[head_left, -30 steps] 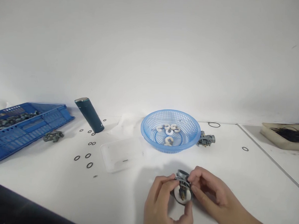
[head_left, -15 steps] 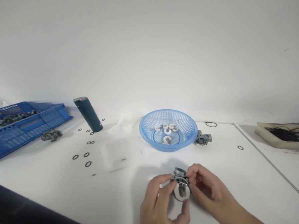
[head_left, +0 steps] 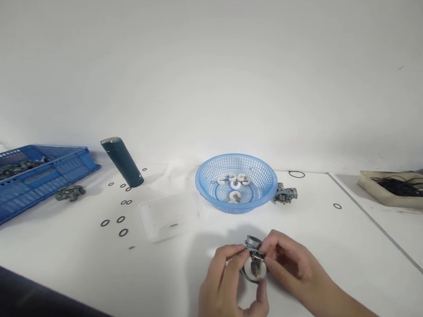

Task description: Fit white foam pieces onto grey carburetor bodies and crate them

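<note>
White tabletop runs from the metal part to its front edge at 8–9 o'clock; blue basket near 12. Part's between both hands: left hand curled round from 7, thumb and fingers clamping; right hand pinching its 2 o'clock side, forearm toward 4.

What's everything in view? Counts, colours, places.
Crate: one, blue, far left
Crated parts: several, grey, inside
Loose parts: two, grey, on table
Bottle: one, teal, left
Rings: about eleven, black, on table
Slivers: two, dark, near tray
Tray: one, whitish, near bottle
Basket: one, blue, centre
Crescents: about five, white, in basket
Bin: one, cream, right
Loops: uncounted, black, in bin
Table: one, white, underneath
Wall: one, pale, behind
Held part: one, grey and white, between hands
Left hand: one, on held part
Right hand: one, likewise
</note>
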Tool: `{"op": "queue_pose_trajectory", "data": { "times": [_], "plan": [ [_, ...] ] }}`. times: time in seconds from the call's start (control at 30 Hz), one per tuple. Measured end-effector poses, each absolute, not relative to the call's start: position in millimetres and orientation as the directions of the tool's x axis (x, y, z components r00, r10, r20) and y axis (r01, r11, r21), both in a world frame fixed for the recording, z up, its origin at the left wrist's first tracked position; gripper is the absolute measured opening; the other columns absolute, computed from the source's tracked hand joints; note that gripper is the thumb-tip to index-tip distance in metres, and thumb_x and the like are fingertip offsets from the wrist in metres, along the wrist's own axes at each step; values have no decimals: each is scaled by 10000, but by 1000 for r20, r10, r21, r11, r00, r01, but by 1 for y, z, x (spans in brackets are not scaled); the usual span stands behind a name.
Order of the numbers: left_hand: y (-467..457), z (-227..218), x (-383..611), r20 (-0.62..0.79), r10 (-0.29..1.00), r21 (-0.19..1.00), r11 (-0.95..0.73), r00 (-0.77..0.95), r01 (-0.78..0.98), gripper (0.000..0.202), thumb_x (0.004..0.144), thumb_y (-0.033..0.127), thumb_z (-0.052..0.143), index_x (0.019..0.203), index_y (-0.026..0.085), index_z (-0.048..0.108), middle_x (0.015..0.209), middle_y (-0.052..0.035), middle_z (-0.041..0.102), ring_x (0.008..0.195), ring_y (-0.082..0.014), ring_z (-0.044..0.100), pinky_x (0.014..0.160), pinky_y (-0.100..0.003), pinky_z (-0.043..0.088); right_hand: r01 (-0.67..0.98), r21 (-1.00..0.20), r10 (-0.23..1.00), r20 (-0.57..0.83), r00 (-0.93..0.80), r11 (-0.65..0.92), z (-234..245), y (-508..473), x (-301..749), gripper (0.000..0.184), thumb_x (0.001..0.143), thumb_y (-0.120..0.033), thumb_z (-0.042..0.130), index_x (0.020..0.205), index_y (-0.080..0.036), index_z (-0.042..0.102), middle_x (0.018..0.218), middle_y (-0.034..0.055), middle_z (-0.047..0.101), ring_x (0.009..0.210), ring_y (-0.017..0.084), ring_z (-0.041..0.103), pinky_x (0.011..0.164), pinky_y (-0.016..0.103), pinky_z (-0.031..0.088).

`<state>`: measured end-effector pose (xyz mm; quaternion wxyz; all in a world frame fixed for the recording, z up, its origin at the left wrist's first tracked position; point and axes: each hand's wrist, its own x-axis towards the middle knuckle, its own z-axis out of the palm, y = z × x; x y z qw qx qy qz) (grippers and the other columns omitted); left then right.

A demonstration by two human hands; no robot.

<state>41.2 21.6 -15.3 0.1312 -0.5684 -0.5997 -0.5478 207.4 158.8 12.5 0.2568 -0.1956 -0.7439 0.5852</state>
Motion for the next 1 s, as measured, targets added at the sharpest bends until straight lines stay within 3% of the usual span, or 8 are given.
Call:
{"op": "queue_pose_trajectory", "data": {
  "times": [0.2,0.6,0.83,1.0],
  "plan": [
    [21,-11,39,801,528,462,-242,-284,853,416,938,165,750,1352,205,765,1286,-135,738,1094,-214,819,924,-296,755,-23,-977,596,147,-789,211,9,160,208,331,1176,-599,681,1152,-270,688,894,-1,602,804,187,539,722,285,440],
    [22,-10,39,790,536,480,-237,-298,844,371,945,182,762,1312,236,782,1274,-124,728,940,-190,817,772,-286,749,-5,-987,601,100,-793,158,11,159,208,398,1148,-650,707,1114,-255,674,865,-5,599,785,187,518,718,296,421],
    [21,-11,39,779,554,481,-227,-294,847,378,948,170,754,1320,230,777,1276,-133,724,891,-181,809,800,-305,756,20,-988,610,78,-789,153,14,159,206,419,1135,-669,711,1089,-254,671,867,2,596,797,202,518,729,311,429],
    [20,-9,37,774,564,486,-241,-286,840,400,943,151,761,1336,227,773,1277,-135,723,994,-202,823,828,-303,755,11,-991,606,74,-792,134,13,159,206,418,1134,-663,724,1074,-254,661,882,-2,601,812,195,512,734,305,411]
  ]
}}
